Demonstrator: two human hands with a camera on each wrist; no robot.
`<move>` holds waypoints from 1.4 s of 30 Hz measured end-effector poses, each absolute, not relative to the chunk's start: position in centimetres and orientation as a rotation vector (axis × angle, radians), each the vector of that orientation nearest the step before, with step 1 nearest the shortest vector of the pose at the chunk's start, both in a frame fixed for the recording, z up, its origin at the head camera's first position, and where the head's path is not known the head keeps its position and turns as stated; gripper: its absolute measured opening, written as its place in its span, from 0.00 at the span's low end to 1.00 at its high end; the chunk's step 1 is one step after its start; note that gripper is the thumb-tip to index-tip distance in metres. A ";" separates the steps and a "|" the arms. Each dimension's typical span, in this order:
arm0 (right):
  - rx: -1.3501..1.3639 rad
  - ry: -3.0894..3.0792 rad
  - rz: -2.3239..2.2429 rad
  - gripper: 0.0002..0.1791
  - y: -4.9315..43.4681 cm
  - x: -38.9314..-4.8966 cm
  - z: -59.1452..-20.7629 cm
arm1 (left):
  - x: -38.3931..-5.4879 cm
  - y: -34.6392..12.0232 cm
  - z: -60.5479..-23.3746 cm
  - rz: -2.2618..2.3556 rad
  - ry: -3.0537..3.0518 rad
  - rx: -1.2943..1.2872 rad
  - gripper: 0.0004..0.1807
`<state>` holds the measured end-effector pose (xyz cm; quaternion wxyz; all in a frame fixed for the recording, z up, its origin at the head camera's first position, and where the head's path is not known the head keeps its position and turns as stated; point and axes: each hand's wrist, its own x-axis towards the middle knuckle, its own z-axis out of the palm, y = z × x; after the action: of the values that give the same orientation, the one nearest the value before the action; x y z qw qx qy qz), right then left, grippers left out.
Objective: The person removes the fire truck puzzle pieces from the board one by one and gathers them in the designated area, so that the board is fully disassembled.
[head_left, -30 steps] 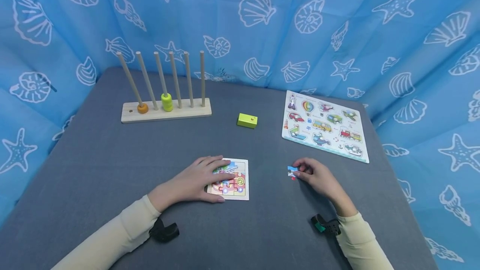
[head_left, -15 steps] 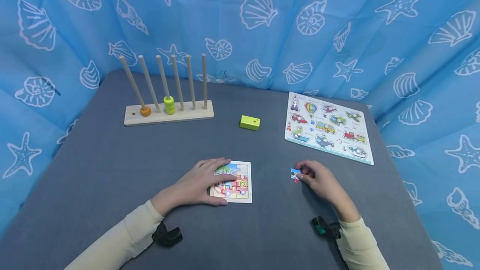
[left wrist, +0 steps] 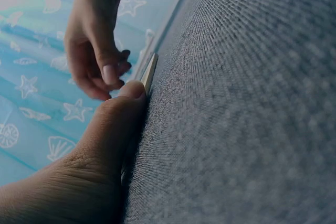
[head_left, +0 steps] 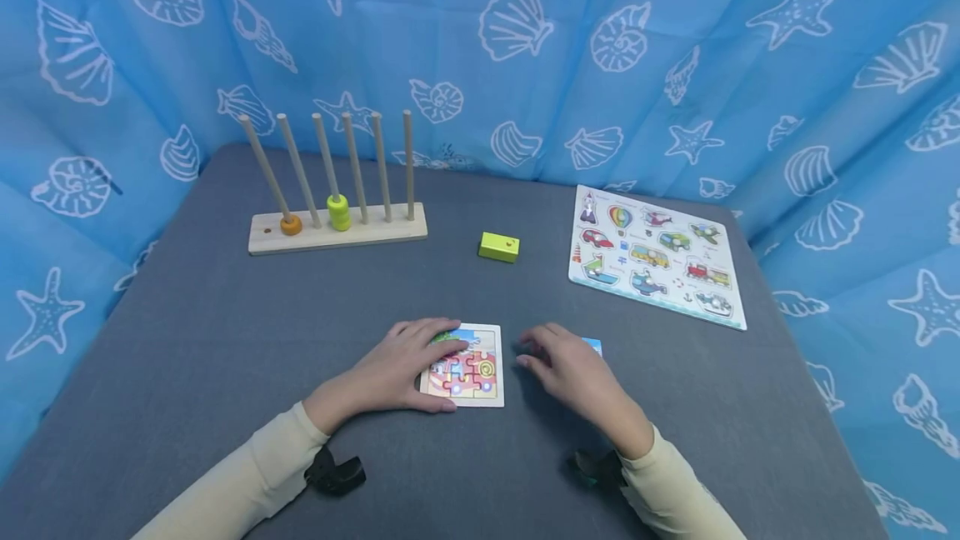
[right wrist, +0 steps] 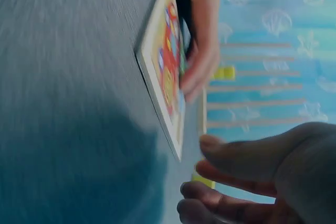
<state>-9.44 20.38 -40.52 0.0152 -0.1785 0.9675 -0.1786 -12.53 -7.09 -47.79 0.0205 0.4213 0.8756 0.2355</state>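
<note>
— Where looking now for the puzzle [head_left: 474,372]?
— Am finding it flat on the grey table [head_left: 480,473], partly covered by the left hand [head_left: 411,362].
— And expecting what kind of handling?
— Am guessing light and stiff, like thin wood, maybe a little slippery on the printed face. Not worrying much about breaking, but worrying about the inner pieces [head_left: 462,382], possibly coming loose with tilting.
— Then recommending which place for taking hold?
— Am preferring the pale rim [head_left: 500,377], at two opposite edges, and not pulling on the pieces.
— And about the left hand, observing what pose?
— Resting spread over the left side, touching the near edge with the thumb, stretching the fingers across the printed face, not clenching.
— And concerning the right hand [head_left: 576,372]?
— Hovering just beside the right edge, not touching, bending the fingers loosely, gripping nothing visible, partly hiding a blue piece [head_left: 594,346].
</note>
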 end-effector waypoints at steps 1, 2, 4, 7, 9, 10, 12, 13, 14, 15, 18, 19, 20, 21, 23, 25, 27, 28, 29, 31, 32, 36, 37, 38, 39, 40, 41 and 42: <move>-0.574 2.986 -0.573 0.12 19.8 -9.5 -40.6 | -12.5 -7.1 -47.8 0.736 2.720 1.302 0.45; -0.590 2.961 -0.585 0.13 19.4 -9.5 -40.7 | -12.5 -7.2 -47.8 0.739 2.726 1.300 0.45; -0.619 2.914 -0.605 0.15 18.6 -9.6 -41.0 | -12.5 -7.2 -47.8 0.740 2.732 1.297 0.44; -0.640 2.869 -0.618 0.16 17.9 -9.6 -41.3 | -12.5 -7.3 -47.8 0.716 2.741 1.303 0.45; -0.642 2.857 -0.616 0.17 17.7 -9.6 -41.6 | -12.5 -7.2 -47.9 0.692 2.744 1.309 0.45; -0.637 2.854 -0.618 0.16 17.6 -9.6 -41.6 | -12.6 -7.2 -47.9 0.681 2.747 1.323 0.44; -0.626 2.851 -0.626 0.16 17.5 -9.7 -41.8 | -12.6 -7.2 -47.9 0.668 2.742 1.365 0.42; -0.621 2.848 -0.635 0.16 17.5 -9.7 -41.9 | -12.6 -7.2 -47.9 0.663 2.733 1.394 0.41; -0.616 2.848 -0.645 0.16 17.5 -9.7 -42.0 | -12.5 -7.2 -47.9 0.656 2.720 1.427 0.39; -0.614 2.849 -0.657 0.15 17.5 -9.8 -42.1 | -12.5 -7.2 -47.9 0.655 2.706 1.463 0.37; -0.608 2.852 -0.691 0.15 17.5 -9.9 -42.3 | -12.4 -7.2 -47.9 0.648 2.645 1.546 0.31; -0.606 2.854 -0.701 0.14 17.5 -9.9 -42.4 | -12.4 -7.2 -47.8 0.638 2.630 1.569 0.29; -0.608 2.857 -0.711 0.14 17.4 -9.9 -42.5 | -12.3 -7.2 -47.8 0.623 2.621 1.584 0.28; -0.609 2.857 -0.720 0.14 17.4 -9.9 -42.5 | -12.3 -7.2 -47.8 0.608 2.615 1.592 0.27; -0.609 2.859 -0.735 0.14 17.4 -10.0 -42.6 | -12.2 -7.2 -47.8 0.576 2.612 1.600 0.26; -0.610 2.861 -0.742 0.14 17.3 -10.0 -42.6 | -12.2 -7.1 -47.8 0.559 2.619 1.603 0.26; -0.600 2.857 -0.742 0.14 17.3 -10.0 -42.7 | -12.2 -7.1 -47.8 0.564 2.625 1.599 0.26; -0.593 2.854 -0.739 0.14 17.2 -10.0 -42.7 | -12.2 -7.1 -47.8 0.567 2.626 1.595 0.26; -0.588 2.852 -0.735 0.14 17.2 -10.0 -42.7 | -12.2 -7.1 -47.8 0.569 2.628 1.590 0.26; -0.575 2.845 -0.724 0.14 17.1 -9.9 -42.7 | -12.2 -7.0 -47.8 0.565 2.631 1.583 0.26; -0.568 2.844 -0.716 0.14 17.1 -9.9 -42.6 | -12.1 -7.0 -47.8 0.559 2.632 1.578 0.26; -0.552 2.850 -0.699 0.14 16.9 -9.7 -42.6 | -12.0 -6.9 -47.4 0.541 2.626 1.555 0.25; -0.551 2.853 -0.695 0.14 16.9 -9.7 -42.6 | -12.0 -6.9 -47.4 0.542 2.623 1.551 0.25; -0.550 2.856 -0.692 0.14 16.9 -9.7 -42.6 | -12.0 -6.9 -47.3 0.544 2.620 1.548 0.25; -0.549 2.858 -0.690 0.14 16.8 -9.7 -42.6 | -12.0 -6.9 -47.3 0.544 2.618 1.546 0.25; -0.549 2.863 -0.685 0.14 16.8 -9.6 -42.6 | -12.0 -7.0 -47.2 0.543 2.617 1.545 0.25; -0.547 2.869 -0.681 0.14 16.8 -9.6 -42.6 | -12.0 -7.0 -47.2 0.543 2.616 1.544 0.25; -0.545 2.876 -0.676 0.14 16.8 -9.6 -42.6 | -12.0 -7.0 -47.2 0.542 2.616 1.543 0.25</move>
<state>-9.60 16.76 -42.58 0.0686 -0.1809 0.9551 -0.2244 -11.98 -6.99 -47.22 0.0282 0.5000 0.8476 0.1756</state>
